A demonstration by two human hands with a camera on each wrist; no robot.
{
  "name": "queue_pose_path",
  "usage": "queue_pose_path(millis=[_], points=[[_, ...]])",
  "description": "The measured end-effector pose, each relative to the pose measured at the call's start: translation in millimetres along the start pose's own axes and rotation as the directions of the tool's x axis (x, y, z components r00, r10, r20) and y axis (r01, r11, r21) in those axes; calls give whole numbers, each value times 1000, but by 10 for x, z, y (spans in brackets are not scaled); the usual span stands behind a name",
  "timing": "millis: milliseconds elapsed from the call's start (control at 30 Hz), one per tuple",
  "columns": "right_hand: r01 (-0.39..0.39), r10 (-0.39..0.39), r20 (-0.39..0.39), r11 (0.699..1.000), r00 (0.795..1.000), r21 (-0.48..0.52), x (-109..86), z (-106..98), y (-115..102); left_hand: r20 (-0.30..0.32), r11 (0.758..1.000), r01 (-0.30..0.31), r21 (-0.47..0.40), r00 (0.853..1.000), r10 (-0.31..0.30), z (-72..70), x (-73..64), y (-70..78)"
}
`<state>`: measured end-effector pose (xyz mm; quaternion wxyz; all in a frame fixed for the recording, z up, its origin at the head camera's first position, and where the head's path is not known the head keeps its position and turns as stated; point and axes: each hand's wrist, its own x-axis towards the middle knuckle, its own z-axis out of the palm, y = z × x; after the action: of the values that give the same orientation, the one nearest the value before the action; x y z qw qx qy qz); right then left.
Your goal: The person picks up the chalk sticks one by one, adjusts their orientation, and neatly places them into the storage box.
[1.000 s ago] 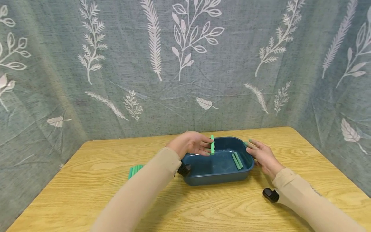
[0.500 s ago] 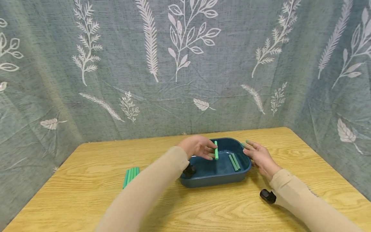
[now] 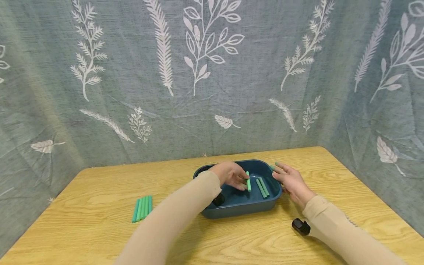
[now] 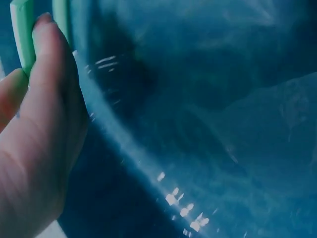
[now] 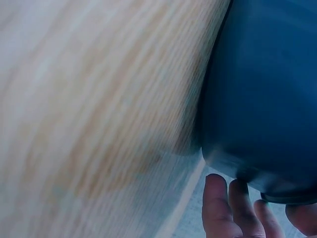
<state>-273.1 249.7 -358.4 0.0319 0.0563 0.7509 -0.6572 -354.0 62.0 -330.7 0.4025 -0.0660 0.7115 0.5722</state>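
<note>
My left hand [image 3: 232, 176] pinches a slim green stick [image 3: 248, 181] between thumb and fingers, low inside the dark blue basin [image 3: 238, 212]. The stick stands roughly lengthwise away from me, just left of two green sticks [image 3: 262, 188] lying side by side on the basin floor. In the left wrist view, the held stick [image 4: 22, 37] shows between thumb and finger, with another green stick behind. My right hand [image 3: 292, 183] is at the basin's right end, its fingers fairly straight. In the right wrist view, fingertips [image 5: 216, 191] are close to the outer wall; whether they touch is unclear.
A row of several green sticks [image 3: 142, 209] lies on the wooden table [image 3: 99, 228] left of the basin, partly near my left sleeve [image 3: 179, 209]. A patterned grey-blue curtain [image 3: 139, 73] hangs behind and beside the table. A black wrist device [image 3: 301, 226] is on the right sleeve.
My left hand has moved down and slightly right relative to the basin, lowering the stick beside the two others. The right hand stays at the basin's end. The view has shifted slightly right.
</note>
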Motion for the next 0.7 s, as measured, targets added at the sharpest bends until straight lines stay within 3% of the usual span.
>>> queue_pose_path(millis=[33,133,233,300,367,533,633,700], points=[[1,-1,1,1000,1000,1,-2,5,0,2,1000,20,-5,1000,-20,11,23,-7],[7,-7,3,1000,1000,0,0,11,0,39,997,78,-11,996,-77,-71,398,-68],[7,-7,8,1000,1000,2,-2,18,1,82,994,106,-14,991,-104,-203,904,-154],[5,-5,10,1000,1000,2,-3,21,1,70,995,94,11,993,-95,-203,1045,-194],[2,-2,11,1000,1000,4,-5,22,-2,73,996,89,25,993,-90,-172,981,-187],[-1,1,11,1000,1000,0,-11,12,-12,69,995,81,60,994,-85,17,353,-85],[-2,2,12,1000,1000,-13,-13,3,-11,85,997,69,40,994,-72,70,185,-67],[-2,2,10,1000,1000,-18,-10,-3,-7,96,998,60,30,993,-62,87,146,-61]])
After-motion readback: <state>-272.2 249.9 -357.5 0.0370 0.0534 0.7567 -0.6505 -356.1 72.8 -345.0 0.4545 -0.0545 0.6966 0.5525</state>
